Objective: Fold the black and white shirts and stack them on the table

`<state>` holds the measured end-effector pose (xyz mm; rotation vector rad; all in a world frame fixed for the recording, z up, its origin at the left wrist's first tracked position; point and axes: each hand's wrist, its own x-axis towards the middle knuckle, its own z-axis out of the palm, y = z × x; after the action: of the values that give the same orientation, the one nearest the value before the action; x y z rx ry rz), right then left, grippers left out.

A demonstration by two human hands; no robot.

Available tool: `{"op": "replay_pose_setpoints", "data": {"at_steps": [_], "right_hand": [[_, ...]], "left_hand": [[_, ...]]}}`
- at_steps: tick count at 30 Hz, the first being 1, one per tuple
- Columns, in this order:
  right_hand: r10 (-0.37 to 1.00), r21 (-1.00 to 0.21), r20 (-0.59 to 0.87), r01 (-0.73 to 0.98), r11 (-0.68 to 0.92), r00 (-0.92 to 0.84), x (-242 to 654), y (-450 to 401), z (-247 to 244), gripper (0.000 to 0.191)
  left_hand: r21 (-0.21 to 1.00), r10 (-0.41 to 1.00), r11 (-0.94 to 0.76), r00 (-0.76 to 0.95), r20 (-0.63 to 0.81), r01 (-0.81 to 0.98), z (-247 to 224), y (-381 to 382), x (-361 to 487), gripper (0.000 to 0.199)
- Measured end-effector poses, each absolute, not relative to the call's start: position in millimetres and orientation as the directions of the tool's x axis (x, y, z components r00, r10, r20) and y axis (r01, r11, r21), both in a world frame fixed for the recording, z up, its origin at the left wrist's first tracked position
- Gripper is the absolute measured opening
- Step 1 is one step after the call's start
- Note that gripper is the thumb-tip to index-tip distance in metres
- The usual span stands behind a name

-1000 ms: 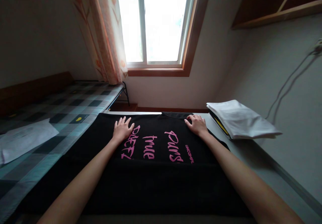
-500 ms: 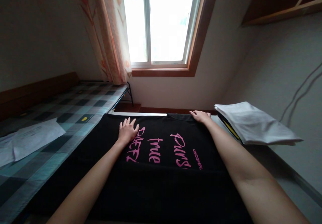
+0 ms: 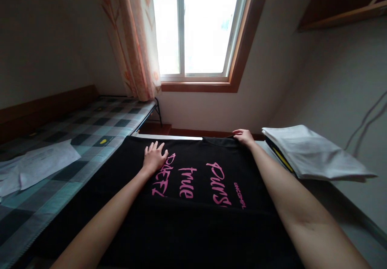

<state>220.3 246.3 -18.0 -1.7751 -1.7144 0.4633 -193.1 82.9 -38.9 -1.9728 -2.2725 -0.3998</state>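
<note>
A black T-shirt [image 3: 193,232] with pink lettering lies spread out in front of me, partly folded over so that some of the print is hidden. My left hand [image 3: 154,156] rests flat on it beside the lettering, fingers spread. At the far right corner, by the dark neckline, my right hand [image 3: 244,136] has its fingers closed on the shirt's edge. Both forearms cross over the near part of the cloth.
A folded white cloth [image 3: 314,152], with something yellow and black inside it, lies to the right on the white table [image 3: 181,137]. On the left, papers [image 3: 48,162] rest on a checked bed [image 3: 87,140]. Behind are a curtain [image 3: 133,39] and a window [image 3: 205,27].
My right hand's fingers have drawn together on the shirt's edge near the neckline. The left hand stays flat in place. The view has shifted slightly.
</note>
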Motion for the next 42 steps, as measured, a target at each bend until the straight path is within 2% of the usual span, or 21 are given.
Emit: {"op": "replay_pose_setpoints", "data": {"at_steps": [4, 9, 12, 15, 18, 20, 23, 26, 28, 30, 34, 36, 38, 42], "right_hand": [[0.976, -0.757, 0.170, 0.652, 0.040, 0.137, 217, 246, -13, 0.023], [0.959, -0.829, 0.211, 0.554, 0.072, 0.191, 211, 241, -4, 0.020], [0.941, -0.880, 0.268, 0.451, 0.151, 0.208, 205, 233, 10, 0.019], [0.912, -0.890, 0.372, 0.344, 0.298, 0.174, 199, 215, 28, 0.020], [0.882, -0.825, 0.471, 0.350, 0.444, -0.010, 195, 179, 43, 0.023], [0.849, -0.753, 0.459, 0.392, 0.528, -0.262, 193, 147, 47, 0.018], [0.713, -0.662, 0.291, 0.404, 0.632, -0.638, 193, 100, 43, 0.013], [0.644, -0.646, 0.049, 0.467, 0.603, -0.764, 198, 69, 33, 0.014], [0.669, -0.649, -0.060, 0.539, 0.538, -0.741, 202, 62, 28, 0.021], [0.757, -0.641, -0.084, 0.617, 0.457, -0.648, 205, 64, 27, 0.030], [0.949, -0.595, 0.058, 0.753, 0.282, -0.310, 204, 87, 27, 0.035], [0.982, -0.571, 0.084, 0.799, 0.187, -0.169, 199, 99, 25, 0.035], [0.995, -0.524, 0.036, 0.845, 0.101, -0.096, 192, 107, 20, 0.038], [0.999, -0.362, -0.048, 0.932, -0.027, 0.011, 179, 111, 5, 0.049]], "left_hand": [[0.138, 0.955, 0.120, -0.152, 0.253, 0.983, -40, 83, -194, 0.055], [0.149, 0.955, 0.121, -0.156, 0.253, 0.981, -40, 84, -194, 0.054], [0.142, 0.952, 0.115, -0.150, 0.266, 0.983, -41, 84, -195, 0.054], [0.127, 0.948, 0.104, -0.138, 0.288, 0.986, -42, 84, -195, 0.054], [0.112, 0.943, 0.100, -0.130, 0.305, 0.989, -42, 84, -196, 0.054], [0.108, 0.944, 0.100, -0.128, 0.304, 0.989, -42, 84, -196, 0.054], [0.108, 0.947, 0.102, -0.130, 0.294, 0.989, -42, 83, -195, 0.054], [0.104, 0.949, 0.107, -0.133, 0.287, 0.989, -40, 83, -195, 0.054], [0.101, 0.950, 0.109, -0.133, 0.283, 0.989, -39, 83, -194, 0.055], [0.103, 0.950, 0.108, -0.133, 0.281, 0.989, -39, 82, -194, 0.055], [0.120, 0.952, 0.101, -0.131, 0.277, 0.988, -38, 81, -195, 0.055], [0.126, 0.953, 0.101, -0.132, 0.274, 0.987, -38, 81, -195, 0.055], [0.127, 0.952, 0.102, -0.134, 0.275, 0.987, -39, 82, -196, 0.055], [0.131, 0.952, 0.102, -0.135, 0.274, 0.986, -39, 82, -197, 0.055]]}}
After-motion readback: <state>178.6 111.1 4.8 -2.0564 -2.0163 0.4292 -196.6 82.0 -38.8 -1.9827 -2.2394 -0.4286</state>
